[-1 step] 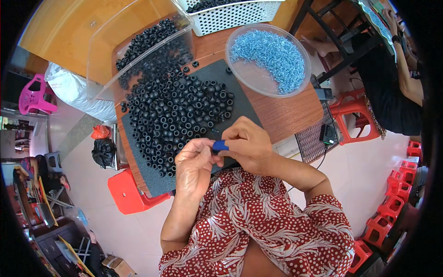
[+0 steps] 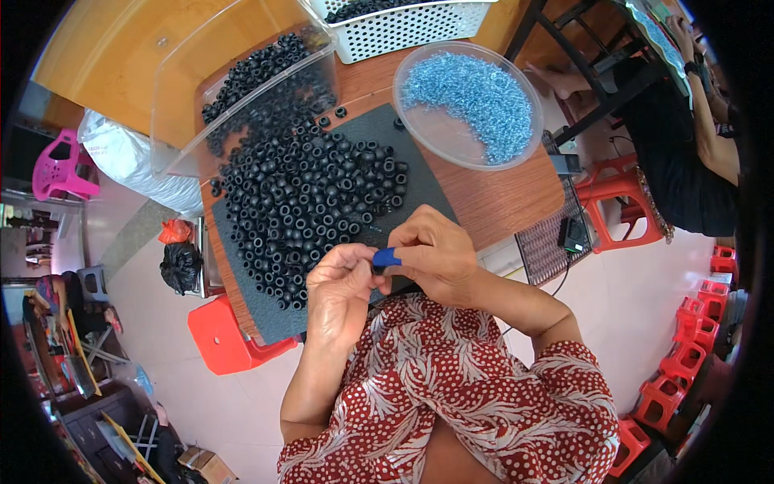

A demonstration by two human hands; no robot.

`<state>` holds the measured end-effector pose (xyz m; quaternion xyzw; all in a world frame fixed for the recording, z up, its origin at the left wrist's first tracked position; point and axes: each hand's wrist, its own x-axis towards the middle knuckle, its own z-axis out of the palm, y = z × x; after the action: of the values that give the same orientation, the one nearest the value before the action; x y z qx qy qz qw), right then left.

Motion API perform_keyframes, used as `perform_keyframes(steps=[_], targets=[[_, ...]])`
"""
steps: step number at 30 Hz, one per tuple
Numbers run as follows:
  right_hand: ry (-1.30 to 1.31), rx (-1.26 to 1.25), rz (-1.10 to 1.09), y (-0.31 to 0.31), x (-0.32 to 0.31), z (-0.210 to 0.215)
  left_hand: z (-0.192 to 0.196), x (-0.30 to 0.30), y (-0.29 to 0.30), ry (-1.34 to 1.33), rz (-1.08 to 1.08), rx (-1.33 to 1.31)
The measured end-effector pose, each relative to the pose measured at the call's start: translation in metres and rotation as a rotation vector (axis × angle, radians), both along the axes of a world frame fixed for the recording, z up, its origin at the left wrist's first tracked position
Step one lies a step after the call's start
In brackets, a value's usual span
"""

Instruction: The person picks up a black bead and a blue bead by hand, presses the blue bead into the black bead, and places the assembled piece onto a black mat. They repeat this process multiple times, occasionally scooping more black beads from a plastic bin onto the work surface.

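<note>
My left hand (image 2: 334, 294) and my right hand (image 2: 439, 256) meet at the near edge of the dark mat, fingers pinched together. Between the fingertips is a small black piece (image 2: 377, 269), mostly covered; it looks like one of the black rings, though its shape is hard to make out. Blue tape (image 2: 388, 257) wraps a digit of my right hand. Just beyond my hands, a wide heap of round black pieces with holes (image 2: 298, 194) spreads over the dark grey mat (image 2: 431, 189).
A clear plastic bin (image 2: 173, 133) with more black pieces leans at the back left. At the back right sits a round tub (image 2: 435, 137) of pale blue bits. Behind is a white perforated basket (image 2: 403, 32). Red stools (image 2: 222, 335) stand nearby; another person's arm (image 2: 713, 137) is at far right.
Hardly anything differs: my fingertips shift very slightly around the small black piece. The heap and containers stay as they were.
</note>
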<state>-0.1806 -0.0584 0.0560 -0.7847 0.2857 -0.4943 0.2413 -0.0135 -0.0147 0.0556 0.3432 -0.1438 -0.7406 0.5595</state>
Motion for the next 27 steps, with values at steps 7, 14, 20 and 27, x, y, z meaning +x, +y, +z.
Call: perform_keyframes(steps=[7,14,20,27], targets=[[0.011,0.039,0.025,0.014,-0.008,-0.007,0.000,-0.008,0.014,-0.282,-0.069,-0.052],[0.032,0.058,-0.052,0.022,-0.001,-0.017,-0.005,-0.016,0.026,-0.992,-0.004,-0.391],[0.152,-0.021,-0.182,0.006,0.006,-0.013,-0.009,-0.013,0.027,-0.576,0.121,-0.124],[0.411,-0.150,-0.272,-0.010,0.022,-0.033,-0.006,-0.005,0.022,-0.511,0.187,-0.068]])
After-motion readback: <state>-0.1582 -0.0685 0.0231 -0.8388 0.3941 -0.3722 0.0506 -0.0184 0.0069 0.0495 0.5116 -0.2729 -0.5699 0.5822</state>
